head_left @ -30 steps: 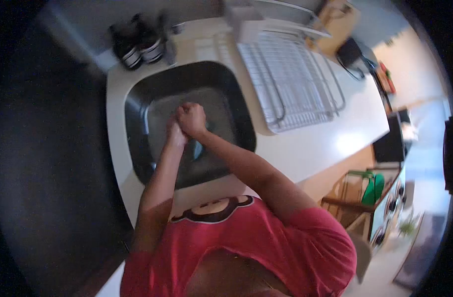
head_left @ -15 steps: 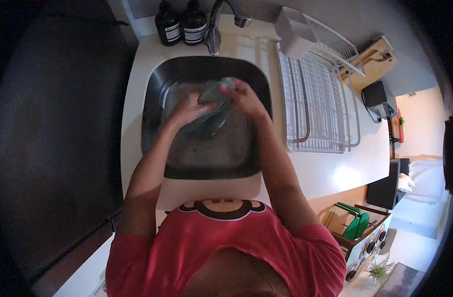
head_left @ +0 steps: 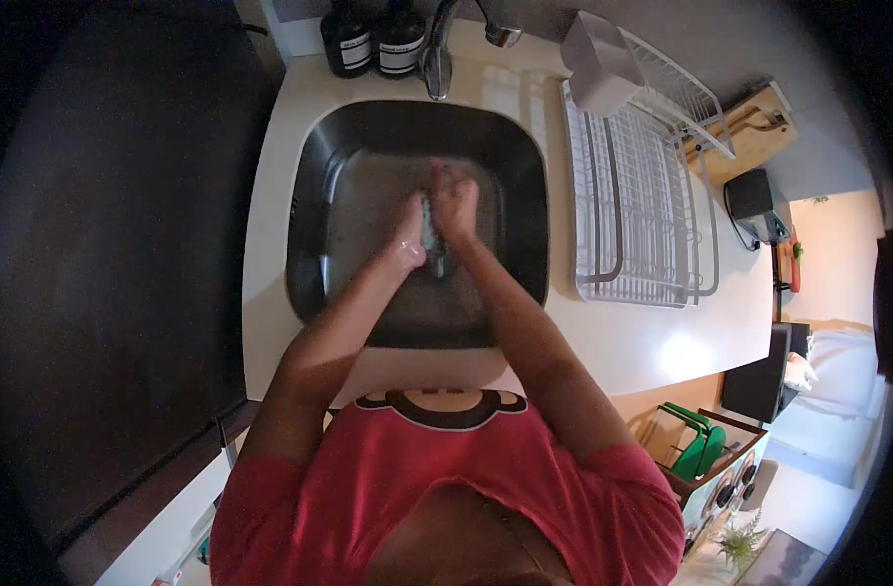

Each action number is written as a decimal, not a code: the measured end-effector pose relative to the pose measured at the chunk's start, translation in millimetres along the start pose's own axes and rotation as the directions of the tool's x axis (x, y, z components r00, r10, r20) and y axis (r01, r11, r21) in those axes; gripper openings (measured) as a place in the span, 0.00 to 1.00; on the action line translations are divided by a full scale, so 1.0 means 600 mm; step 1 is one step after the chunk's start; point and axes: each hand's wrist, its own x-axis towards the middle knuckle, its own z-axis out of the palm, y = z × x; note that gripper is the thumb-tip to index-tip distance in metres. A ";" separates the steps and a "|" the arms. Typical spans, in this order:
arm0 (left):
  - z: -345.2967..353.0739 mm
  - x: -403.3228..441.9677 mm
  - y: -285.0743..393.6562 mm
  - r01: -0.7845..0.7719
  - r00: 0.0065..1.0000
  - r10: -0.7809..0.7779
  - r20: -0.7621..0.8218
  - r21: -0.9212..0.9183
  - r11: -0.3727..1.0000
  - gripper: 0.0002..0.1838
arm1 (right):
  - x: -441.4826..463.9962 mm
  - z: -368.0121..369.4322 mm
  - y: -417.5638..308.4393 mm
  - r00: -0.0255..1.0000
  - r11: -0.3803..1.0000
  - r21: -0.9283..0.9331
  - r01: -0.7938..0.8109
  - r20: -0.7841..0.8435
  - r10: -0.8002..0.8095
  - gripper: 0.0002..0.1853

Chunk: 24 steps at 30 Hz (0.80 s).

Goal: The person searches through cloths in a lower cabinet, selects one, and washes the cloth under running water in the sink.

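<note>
Inside the dark sink (head_left: 407, 317), my left hand (head_left: 405, 232) and my right hand (head_left: 455, 207) press towards each other. Squeezed between the two palms is a pale green cloth (head_left: 429, 232); only a narrow strip of it shows, with a bit hanging below. The right hand's fingers are curled and slightly blurred. The left hand is seen edge-on, wet and shiny at the wrist, its fingers partly hidden against the cloth.
A chrome faucet (head_left: 436, 68) stands behind the sink, with two dark labelled bottles (head_left: 399, 44) on its left. Right of the sink, a white wire dish rack (head_left: 632, 205) holds a pale container (head_left: 601, 63). Cutting boards (head_left: 749, 132) lean against the wall.
My hands have come together and lower in the sink. The cloth, stretched out between them before, is now bunched and pressed between the palms. The view has shifted slightly.
</note>
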 end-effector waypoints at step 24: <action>-0.002 -0.036 0.089 0.041 0.868 -0.024 0.496 -0.025 0.999 0.24 | 0.021 -0.075 0.005 0.988 0.850 0.506 -0.150 0.114 0.107 0.15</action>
